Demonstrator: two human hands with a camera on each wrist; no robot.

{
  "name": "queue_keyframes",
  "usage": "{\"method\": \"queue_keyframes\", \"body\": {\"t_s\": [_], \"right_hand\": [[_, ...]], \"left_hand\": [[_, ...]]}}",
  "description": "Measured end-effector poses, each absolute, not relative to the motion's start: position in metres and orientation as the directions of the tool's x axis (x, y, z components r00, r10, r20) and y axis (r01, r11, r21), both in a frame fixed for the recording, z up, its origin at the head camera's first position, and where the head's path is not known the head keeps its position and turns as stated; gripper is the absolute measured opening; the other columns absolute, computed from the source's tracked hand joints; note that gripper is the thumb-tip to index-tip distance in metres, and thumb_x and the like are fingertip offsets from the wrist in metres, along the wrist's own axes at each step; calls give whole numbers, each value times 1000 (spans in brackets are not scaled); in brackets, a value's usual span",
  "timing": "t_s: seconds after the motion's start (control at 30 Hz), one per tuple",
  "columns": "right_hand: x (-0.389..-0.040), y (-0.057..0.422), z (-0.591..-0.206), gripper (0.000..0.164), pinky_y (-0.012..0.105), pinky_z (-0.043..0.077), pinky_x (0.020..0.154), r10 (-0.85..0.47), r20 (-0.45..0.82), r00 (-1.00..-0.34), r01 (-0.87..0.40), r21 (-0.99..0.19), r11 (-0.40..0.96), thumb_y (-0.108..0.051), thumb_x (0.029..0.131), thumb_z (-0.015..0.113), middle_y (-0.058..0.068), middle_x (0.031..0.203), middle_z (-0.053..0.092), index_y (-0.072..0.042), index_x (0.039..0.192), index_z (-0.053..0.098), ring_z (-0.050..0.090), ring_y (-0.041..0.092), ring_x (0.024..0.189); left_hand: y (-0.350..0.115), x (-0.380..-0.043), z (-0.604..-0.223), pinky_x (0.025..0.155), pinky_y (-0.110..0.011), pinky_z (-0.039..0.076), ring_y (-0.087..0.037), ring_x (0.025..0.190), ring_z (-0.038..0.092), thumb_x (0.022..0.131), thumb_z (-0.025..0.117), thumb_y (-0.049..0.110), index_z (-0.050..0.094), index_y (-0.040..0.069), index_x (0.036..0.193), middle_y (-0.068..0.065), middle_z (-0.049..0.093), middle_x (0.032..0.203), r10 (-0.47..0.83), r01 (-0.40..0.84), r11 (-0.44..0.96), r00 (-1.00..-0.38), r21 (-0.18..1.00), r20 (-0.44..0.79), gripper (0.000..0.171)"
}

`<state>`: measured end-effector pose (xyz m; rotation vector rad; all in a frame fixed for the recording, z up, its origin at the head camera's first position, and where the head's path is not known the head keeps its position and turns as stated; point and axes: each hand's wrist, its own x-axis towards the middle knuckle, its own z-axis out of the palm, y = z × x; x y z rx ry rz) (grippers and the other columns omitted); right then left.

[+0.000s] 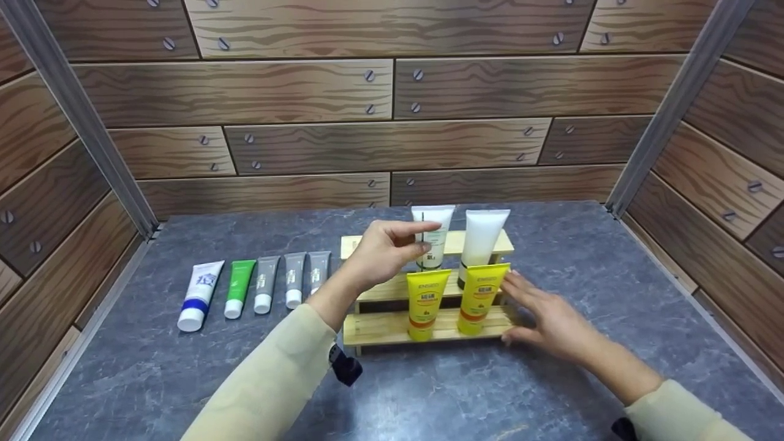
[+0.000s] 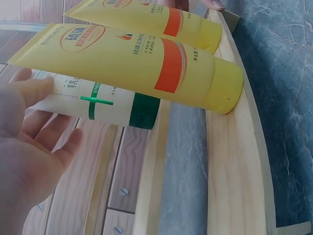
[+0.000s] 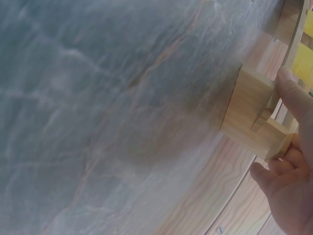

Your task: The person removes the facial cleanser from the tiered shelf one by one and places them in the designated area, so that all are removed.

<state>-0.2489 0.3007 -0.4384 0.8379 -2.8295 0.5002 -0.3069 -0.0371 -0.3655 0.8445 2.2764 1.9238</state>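
A stepped wooden rack [image 1: 375,331] stands on the table with tubes upright on its steps. My left hand [image 1: 386,254] holds a white tube with a dark green cap [image 2: 105,100] at its upper part, thumb on the near side, fingers behind; the tube stands at the middle step, behind the front yellow tubes. To its right is a plain white tube with a dark cap [image 1: 484,236]. On the front step are a left yellow tube [image 1: 427,303] and a right yellow tube [image 1: 482,300]. My right hand [image 1: 551,321] grips the rack's right end, thumb at the front, fingers behind.
Left of the rack several tubes lie in a row on the marbled table [image 1: 153,380]: a white-and-blue one [image 1: 201,291], a green one [image 1: 239,288] and grey ones [image 1: 266,282]. Wood-patterned walls [image 1: 306,92] with metal corner posts close in the back and sides.
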Motion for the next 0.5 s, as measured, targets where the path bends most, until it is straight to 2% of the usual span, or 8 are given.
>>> {"method": "queue_keyframes", "body": {"t_s": [0.03, 0.13, 0.27, 0.5], "right_hand": [[-249, 301, -438, 97, 65, 36, 114, -500, 231, -835, -549, -272, 790, -40, 81, 90, 19, 166, 34, -1, 158, 44, 39, 44, 149], [-249, 300, -438, 96, 65, 37, 114, -508, 238, -828, -559, -270, 784, -39, 81, 90, 20, 165, 35, 0, 157, 45, 40, 44, 149], [-249, 300, -438, 94, 63, 38, 114, -522, 256, -813, -579, -260, 773, -37, 81, 90, 20, 164, 37, 1, 156, 47, 41, 43, 148], [-249, 300, -437, 95, 63, 37, 115, -511, 242, -825, -562, -263, 784, -39, 82, 90, 19, 165, 36, -1, 157, 46, 40, 42, 150]], "left_hand": [[-37, -307, -366, 92, -34, 60, -15, 104, 73, 98, 74, 0, 75, 13, 133, -3, 74, 132, 409, 375, 79, -857, 924, 313, 38], [-37, -308, -368, 83, -31, 59, -11, 89, 69, 98, 74, 1, 75, 14, 134, -7, 78, 107, 363, 390, 85, -869, 917, 336, 38], [-41, -308, -370, 69, -30, 53, -11, 70, 55, 100, 73, 3, 74, 15, 136, -5, 63, 74, 321, 393, 86, -881, 915, 348, 38], [-55, -305, -368, 64, -24, 51, -11, 66, 48, 101, 71, 3, 74, 17, 137, -1, 56, 71, 280, 385, 85, -894, 919, 348, 39]]}}
